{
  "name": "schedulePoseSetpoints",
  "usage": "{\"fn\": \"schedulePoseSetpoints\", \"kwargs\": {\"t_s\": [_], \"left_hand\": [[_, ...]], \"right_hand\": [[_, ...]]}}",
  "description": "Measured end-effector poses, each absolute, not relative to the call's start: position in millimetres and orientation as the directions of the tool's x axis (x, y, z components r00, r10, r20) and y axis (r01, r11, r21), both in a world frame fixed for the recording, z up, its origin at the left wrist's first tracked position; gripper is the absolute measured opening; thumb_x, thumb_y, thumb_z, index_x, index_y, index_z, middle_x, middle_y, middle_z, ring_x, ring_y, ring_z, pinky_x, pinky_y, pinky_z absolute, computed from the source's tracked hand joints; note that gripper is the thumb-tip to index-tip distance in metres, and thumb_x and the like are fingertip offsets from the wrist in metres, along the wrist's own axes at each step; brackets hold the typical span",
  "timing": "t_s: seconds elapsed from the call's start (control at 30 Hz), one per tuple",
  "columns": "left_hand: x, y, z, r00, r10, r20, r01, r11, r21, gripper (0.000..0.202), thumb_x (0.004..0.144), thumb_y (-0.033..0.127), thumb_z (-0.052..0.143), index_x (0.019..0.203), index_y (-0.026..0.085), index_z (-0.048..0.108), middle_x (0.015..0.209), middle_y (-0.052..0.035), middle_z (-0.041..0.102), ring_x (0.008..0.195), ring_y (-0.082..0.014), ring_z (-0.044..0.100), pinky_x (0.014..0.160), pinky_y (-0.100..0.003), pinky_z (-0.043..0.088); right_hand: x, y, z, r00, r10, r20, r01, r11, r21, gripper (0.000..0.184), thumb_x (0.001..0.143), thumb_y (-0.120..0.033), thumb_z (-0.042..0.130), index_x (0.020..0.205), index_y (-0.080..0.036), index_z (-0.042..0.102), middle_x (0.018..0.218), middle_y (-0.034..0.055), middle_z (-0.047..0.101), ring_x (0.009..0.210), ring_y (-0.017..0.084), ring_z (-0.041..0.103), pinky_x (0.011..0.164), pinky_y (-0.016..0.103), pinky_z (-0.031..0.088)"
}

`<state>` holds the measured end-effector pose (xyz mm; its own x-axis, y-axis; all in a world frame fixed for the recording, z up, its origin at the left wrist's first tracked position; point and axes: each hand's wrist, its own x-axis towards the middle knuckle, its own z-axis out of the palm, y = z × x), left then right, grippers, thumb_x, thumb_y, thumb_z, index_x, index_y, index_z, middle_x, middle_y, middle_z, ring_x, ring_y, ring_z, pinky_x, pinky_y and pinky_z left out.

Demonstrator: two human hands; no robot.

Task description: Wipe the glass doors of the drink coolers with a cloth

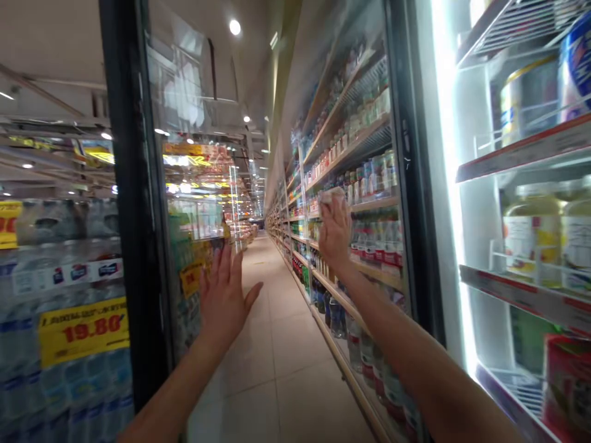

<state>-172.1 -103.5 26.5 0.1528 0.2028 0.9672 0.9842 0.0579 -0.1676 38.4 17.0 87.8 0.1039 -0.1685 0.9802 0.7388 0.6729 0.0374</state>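
My left hand (225, 303) is open, its fingers stretched upward and its palm flat against the glass of a black-framed fridge door (132, 246) on the left. My right hand (335, 232) is raised against another glass door (372, 147) on the right. Its fingers are closed over a pale wad of cloth (330, 195), which is pressed to the glass. Behind that glass stand rows of bottles on shelves (369, 203).
A lit fridge compartment at the far right holds jars (530, 237) and cans on wire shelves with red price rails (521, 147). Packs of water bottles with a yellow price tag (83, 329) stand at the left. A long tiled aisle (277, 344) runs ahead between the shelves.
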Motion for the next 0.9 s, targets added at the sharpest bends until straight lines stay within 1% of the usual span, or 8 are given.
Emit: {"fn": "schedulePoseSetpoints", "kwargs": {"t_s": [0.1,0.17,0.37,0.43,0.57,0.63,0.77,0.9], "left_hand": [[-180,-106,32,0.172,0.215,0.961,0.979,0.069,-0.19,0.062,0.088,0.043,0.038,0.14,0.01,0.03,0.147,-0.0182,0.028,0.137,-0.0316,0.023,0.107,-0.054,0.021],[-185,-106,32,0.203,0.216,0.955,0.971,0.081,-0.225,0.059,0.088,0.041,0.038,0.138,0.01,0.032,0.146,-0.0183,0.03,0.136,-0.0308,0.026,0.107,-0.053,0.022],[-190,-108,30,0.259,0.208,0.943,0.95,0.122,-0.288,0.051,0.088,0.035,0.041,0.132,0.009,0.042,0.141,-0.0168,0.04,0.132,-0.0313,0.033,0.105,-0.052,0.025],[-192,-109,31,0.266,0.195,0.944,0.948,0.127,-0.293,0.051,0.088,0.035,0.042,0.132,0.009,0.041,0.14,-0.0167,0.042,0.131,-0.031,0.035,0.104,-0.051,0.027],[-205,-116,35,0.271,0.158,0.95,0.946,0.139,-0.293,0.056,0.087,0.036,0.042,0.135,0.008,0.036,0.138,-0.018,0.044,0.129,-0.0297,0.039,0.104,-0.048,0.029],[-215,-123,40,0.248,0.138,0.959,0.951,0.154,-0.268,0.058,0.087,0.036,0.042,0.137,0.009,0.032,0.139,-0.0183,0.042,0.13,-0.0295,0.038,0.104,-0.047,0.029],[-230,-139,52,0.215,0.07,0.974,0.962,0.159,-0.224,0.062,0.087,0.037,0.043,0.14,0.011,0.026,0.141,-0.0188,0.04,0.132,-0.0291,0.034,0.106,-0.048,0.028],[-239,-158,65,0.219,-0.023,0.975,0.967,0.137,-0.214,0.061,0.087,0.035,0.047,0.14,0.013,0.027,0.14,-0.0193,0.04,0.134,-0.0292,0.031,0.107,-0.05,0.027]], "right_hand": [[9,2,75,-0.346,-0.25,0.904,0.642,0.64,0.423,0.056,0.081,-0.008,0.039,0.133,-0.028,0.045,0.144,-0.0023,0.04,0.141,0.018,0.015,0.115,0.044,0.023],[0,-3,72,-0.499,-0.286,0.818,0.561,0.613,0.556,0.053,0.081,-0.008,0.041,0.129,-0.03,0.049,0.141,-0.004,0.044,0.14,0.016,0.019,0.115,0.04,0.023],[4,2,112,0.097,-0.14,0.985,0.709,0.704,0.03,0.051,0.083,-0.01,0.035,0.132,-0.021,0.048,0.147,0.0046,0.034,0.141,0.023,0.014,0.113,0.051,0.021],[-9,-3,114,-0.002,-0.179,0.984,0.696,0.706,0.13,0.051,0.083,-0.009,0.036,0.131,-0.021,0.048,0.146,0.004,0.035,0.141,0.023,0.014,0.113,0.05,0.021],[-38,-14,112,-0.475,-0.33,0.816,0.509,0.653,0.56,0.048,0.082,-0.008,0.041,0.124,-0.027,0.054,0.14,-0.0015,0.046,0.14,0.017,0.021,0.113,0.043,0.025],[-45,-16,126,-0.395,-0.3,0.868,0.563,0.668,0.487,0.047,0.082,-0.008,0.041,0.123,-0.027,0.055,0.14,-0.0006,0.045,0.139,0.018,0.023,0.113,0.044,0.026],[-64,-25,163,-0.028,-0.136,0.99,0.685,0.719,0.119,0.047,0.085,-0.009,0.037,0.128,-0.022,0.051,0.144,0.0039,0.039,0.14,0.024,0.019,0.113,0.051,0.022],[-104,-46,155,-0.428,-0.279,0.86,0.506,0.714,0.484,0.041,0.087,-0.011,0.038,0.123,-0.022,0.055,0.142,0.0017,0.044,0.139,0.02,0.022,0.114,0.046,0.021]]}}
